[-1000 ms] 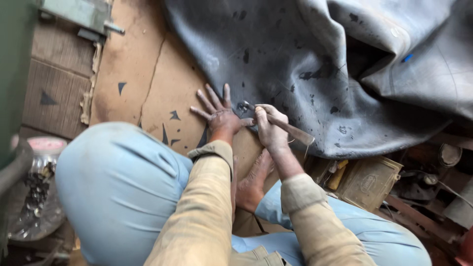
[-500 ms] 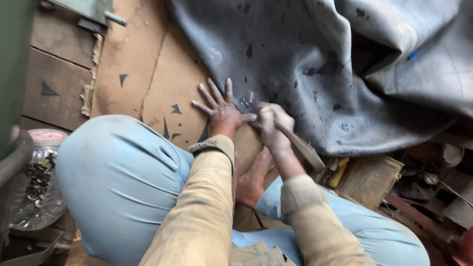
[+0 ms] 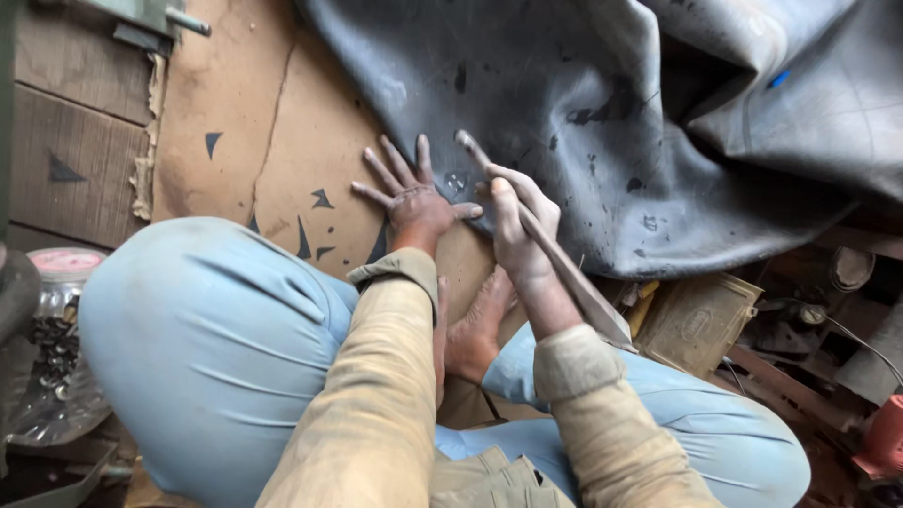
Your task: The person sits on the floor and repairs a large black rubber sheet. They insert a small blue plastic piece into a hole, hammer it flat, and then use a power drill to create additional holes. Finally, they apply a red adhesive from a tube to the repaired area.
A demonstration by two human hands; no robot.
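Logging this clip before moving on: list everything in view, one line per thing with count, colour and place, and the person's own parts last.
rubber sheet: one, dark grey, folded, top and right
cardboard: one cracked sheet, brown, on the floor at upper left, with small dark triangular scraps on it
wooden planks: several, brown, far left
clear jar: one, pink lid, dark bits inside, lower left
metal box: one, olive, right of the knees
long tool: one, grey-brown, slanting across the sheet's edge
bare foot: one, between the knees
left hand: fingers spread, flat at the sheet's edge
right hand: grip closed around the long tool
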